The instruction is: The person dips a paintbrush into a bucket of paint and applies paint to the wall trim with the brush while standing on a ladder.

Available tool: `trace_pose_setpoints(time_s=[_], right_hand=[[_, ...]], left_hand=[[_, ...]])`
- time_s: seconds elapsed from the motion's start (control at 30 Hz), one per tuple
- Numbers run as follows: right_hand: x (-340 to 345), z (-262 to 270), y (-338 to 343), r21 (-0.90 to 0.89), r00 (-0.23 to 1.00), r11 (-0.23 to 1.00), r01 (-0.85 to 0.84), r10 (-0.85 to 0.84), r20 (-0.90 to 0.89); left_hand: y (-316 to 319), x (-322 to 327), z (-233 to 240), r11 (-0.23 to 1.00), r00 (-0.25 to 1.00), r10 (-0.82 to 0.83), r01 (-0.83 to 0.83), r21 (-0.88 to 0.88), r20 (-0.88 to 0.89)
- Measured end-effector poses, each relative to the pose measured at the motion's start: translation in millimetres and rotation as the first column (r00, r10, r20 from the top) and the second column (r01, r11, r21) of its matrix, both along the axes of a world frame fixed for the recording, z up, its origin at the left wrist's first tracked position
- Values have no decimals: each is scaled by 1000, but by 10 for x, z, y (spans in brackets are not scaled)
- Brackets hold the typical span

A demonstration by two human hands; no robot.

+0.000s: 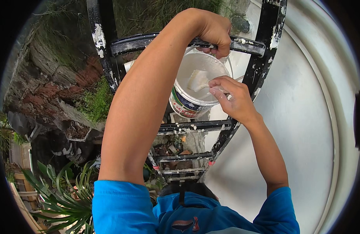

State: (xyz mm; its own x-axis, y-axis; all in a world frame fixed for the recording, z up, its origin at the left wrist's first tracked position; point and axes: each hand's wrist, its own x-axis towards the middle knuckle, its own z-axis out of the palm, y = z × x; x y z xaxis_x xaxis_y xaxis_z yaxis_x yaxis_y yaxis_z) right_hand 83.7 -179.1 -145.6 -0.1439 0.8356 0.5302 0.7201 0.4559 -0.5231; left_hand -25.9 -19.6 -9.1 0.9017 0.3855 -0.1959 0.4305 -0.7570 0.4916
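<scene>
My left hand [216, 30] reaches over an upper rung [136, 45] of a black, paint-spattered ladder, its fingers curled round the rung. Just below hangs a white plastic paint bucket [181, 93] with a printed label. Its wire handle [231, 65] runs up towards that hand; whether the fingers also hold it is hidden. Between the fingertips and thumb of my right hand [234, 98] is the handle of a paintbrush, at the bucket's near right rim. The brush's bristles [197, 80], coated in white paint, are tilted inside the bucket's mouth. White paint coats the inner wall.
Lower rungs [194, 127] descend towards my body. A smooth pale wall [294, 117] with curved moulding rises on the right. Rough rockwork [48, 93] with grassy plants [96, 101] stands left; a long-leaved plant [66, 196] is lower left. Rubble [174, 149] lies far below, seen between rungs.
</scene>
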Motion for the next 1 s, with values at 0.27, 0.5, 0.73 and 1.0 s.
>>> trace_pose_setpoints(time_s=[0.27, 0.5, 0.73, 1.0], right_hand=[[-242, -102, 331, -175, 835, 966, 189, -252, -489], [-325, -128, 125, -128, 619, 978, 168, -205, -758], [-178, -233, -572, -94, 378, 981, 167, -152, -913], [-295, -614, -1015, -140, -95, 981, 131, -128, -987]], left_hand=[[17, -2, 0, 999, 999, -38, 38, 6, 31], [17, -1, 8, 999, 1000, -29, 29, -19, 10], [6, -1, 20, 999, 1000, 10, -9, -52, 8], [-11, 2, 37, 998, 999, 33, -33, -57, 5]])
